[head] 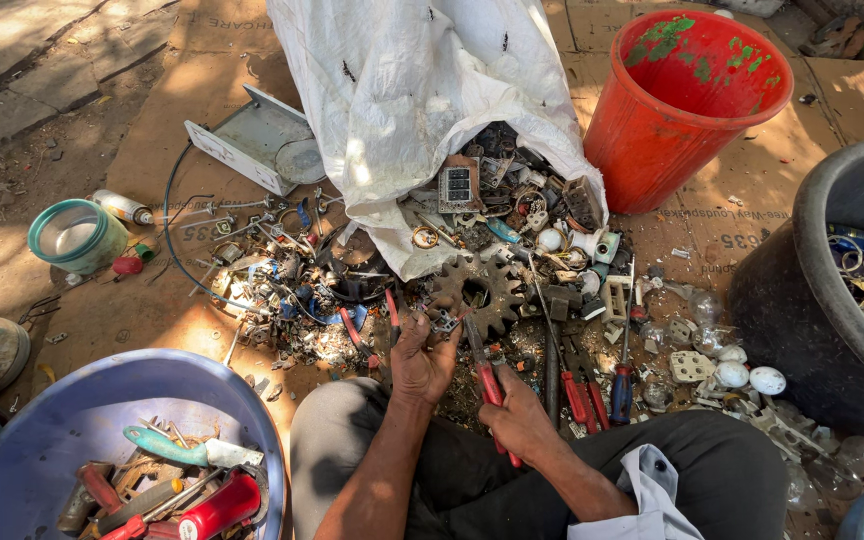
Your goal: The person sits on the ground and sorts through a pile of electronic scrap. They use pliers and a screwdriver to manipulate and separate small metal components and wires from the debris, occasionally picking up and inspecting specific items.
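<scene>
One small grey metal scrap [442, 322]

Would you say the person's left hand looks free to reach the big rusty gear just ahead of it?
Probably not yet: the gear lies close ahead with nothing between, but the left hand already holds a small metal part, so it looks occupied.

At one o'clock stands a red plastic bucket [687, 105] flecked with green inside, and at twelve o'clock a white woven sack [422, 90] spills grey and brown scrap beside a dark rusty gear wheel [479, 293]. The right hand [520, 415] grips red-handled pliers [490, 385]. At seven o'clock a blue-violet plastic basin [52, 440] holds a teal-handled tool [167, 447], and at nine o'clock sits a pale green round tub [77, 235].
</scene>
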